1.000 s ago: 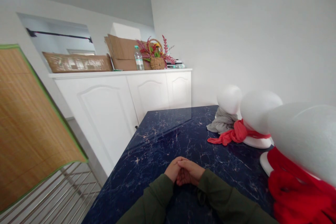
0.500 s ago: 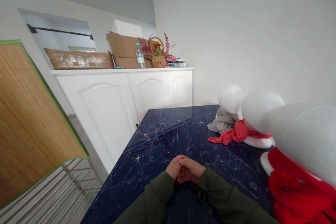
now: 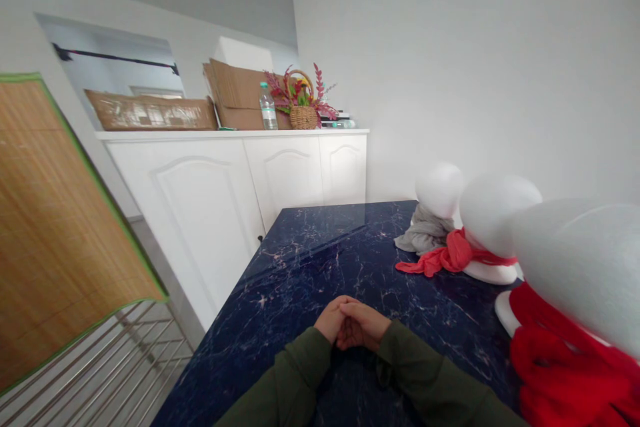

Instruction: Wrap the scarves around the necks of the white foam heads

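Only my view has shifted a little since a second ago, the cabinet-top things sitting slightly higher in it, while my left hand [image 3: 331, 320] and right hand [image 3: 369, 324] have stayed clasped. From the left I see one straw-coloured mat [image 3: 65, 213] edged in green, above one metal rack [image 3: 117, 353]. Next, one white cabinet [image 3: 195, 233] shows three doors and carries two brown cardboard boxes [image 3: 155, 113], one upright bottle [image 3: 268, 107] and one wicker basket [image 3: 303, 117] of flowers. Then comes one dark blue marbled table [image 3: 300, 260]; at its near part my two hands meet, the fingers of each closed against the other, in two green sleeves [image 3: 435, 373]. At right, three white heads [image 3: 500, 210] stand in a row on the table with three scarves: the grey scarf [image 3: 425, 230] farthest, the knotted coral scarf [image 3: 445, 260] in the middle, the red scarf [image 3: 565, 367] nearest me
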A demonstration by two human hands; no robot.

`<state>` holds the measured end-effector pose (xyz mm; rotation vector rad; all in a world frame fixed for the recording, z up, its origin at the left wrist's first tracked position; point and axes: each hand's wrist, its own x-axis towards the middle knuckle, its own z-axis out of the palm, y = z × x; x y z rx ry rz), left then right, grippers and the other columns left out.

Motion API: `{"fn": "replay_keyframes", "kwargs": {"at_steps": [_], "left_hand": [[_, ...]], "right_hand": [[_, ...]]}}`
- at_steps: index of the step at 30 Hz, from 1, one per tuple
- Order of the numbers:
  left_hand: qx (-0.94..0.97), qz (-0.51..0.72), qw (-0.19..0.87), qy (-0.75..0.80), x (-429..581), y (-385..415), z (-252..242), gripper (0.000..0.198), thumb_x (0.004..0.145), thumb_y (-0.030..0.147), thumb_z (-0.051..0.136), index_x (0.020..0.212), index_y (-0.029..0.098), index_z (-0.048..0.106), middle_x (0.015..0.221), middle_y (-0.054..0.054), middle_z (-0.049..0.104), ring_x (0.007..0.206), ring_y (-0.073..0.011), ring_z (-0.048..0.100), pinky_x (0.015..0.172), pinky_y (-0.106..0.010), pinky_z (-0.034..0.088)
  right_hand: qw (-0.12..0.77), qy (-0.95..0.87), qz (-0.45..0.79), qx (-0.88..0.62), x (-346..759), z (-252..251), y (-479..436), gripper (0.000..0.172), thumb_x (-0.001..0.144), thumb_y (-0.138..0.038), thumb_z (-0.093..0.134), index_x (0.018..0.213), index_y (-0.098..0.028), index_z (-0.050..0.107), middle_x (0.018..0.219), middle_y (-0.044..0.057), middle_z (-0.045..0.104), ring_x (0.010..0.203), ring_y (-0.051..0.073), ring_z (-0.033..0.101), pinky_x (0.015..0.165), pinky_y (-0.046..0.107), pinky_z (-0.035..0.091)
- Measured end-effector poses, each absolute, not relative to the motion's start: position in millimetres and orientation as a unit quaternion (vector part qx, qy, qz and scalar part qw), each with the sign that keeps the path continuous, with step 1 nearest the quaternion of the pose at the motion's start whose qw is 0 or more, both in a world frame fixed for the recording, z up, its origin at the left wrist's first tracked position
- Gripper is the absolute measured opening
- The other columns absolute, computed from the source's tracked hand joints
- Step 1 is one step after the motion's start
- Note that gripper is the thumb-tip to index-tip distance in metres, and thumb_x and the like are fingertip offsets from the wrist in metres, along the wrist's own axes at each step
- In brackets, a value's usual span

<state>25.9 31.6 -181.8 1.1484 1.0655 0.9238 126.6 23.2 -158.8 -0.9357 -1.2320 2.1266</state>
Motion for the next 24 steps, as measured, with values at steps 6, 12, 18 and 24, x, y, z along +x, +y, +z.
{"fn": "replay_keyframes", "kwargs": {"at_steps": [6,12,18,24], "left_hand": [[0.497,0.404,0.612,0.464,25.3,31.7,-183.1,0.026,0.067,0.036,0.046,0.080,0.015,0.055,0.052,0.000,0.055,0.042,-0.0103,0.047,0.041,-0.021,0.033],[0.505,0.407,0.606,0.461,24.7,33.5,-186.5,0.027,0.066,0.036,0.046,0.080,0.015,0.055,0.055,-0.001,0.056,0.044,-0.0106,0.048,0.042,-0.021,0.034],[0.501,0.404,0.609,0.464,25.0,31.6,-181.6,0.027,0.066,0.036,0.046,0.080,0.015,0.056,0.052,0.000,0.054,0.043,-0.0098,0.047,0.041,-0.020,0.033],[0.503,0.408,0.612,0.455,25.4,28.6,-177.5,0.024,0.067,0.033,0.045,0.080,0.015,0.055,0.057,-0.001,0.058,0.047,-0.0110,0.050,0.043,-0.021,0.035]], "right_hand": [[0.253,-0.452,0.781,-0.348,127.0,-155.1,22.3,0.039,0.072,-0.047,0.041,0.059,-0.012,0.050,0.047,0.002,0.052,0.042,0.009,0.051,0.049,0.022,0.040],[0.258,-0.448,0.780,-0.353,126.6,-155.5,22.2,0.037,0.075,-0.043,0.039,0.060,-0.011,0.051,0.047,0.002,0.053,0.042,0.009,0.052,0.049,0.022,0.040],[0.261,-0.454,0.781,-0.341,126.8,-156.9,23.2,0.039,0.070,-0.048,0.044,0.060,-0.012,0.050,0.047,0.002,0.053,0.043,0.009,0.052,0.048,0.022,0.041],[0.262,-0.456,0.785,-0.327,127.6,-162.5,23.5,0.040,0.069,-0.052,0.046,0.066,-0.013,0.050,0.048,0.001,0.054,0.044,0.010,0.053,0.049,0.023,0.041]]}}
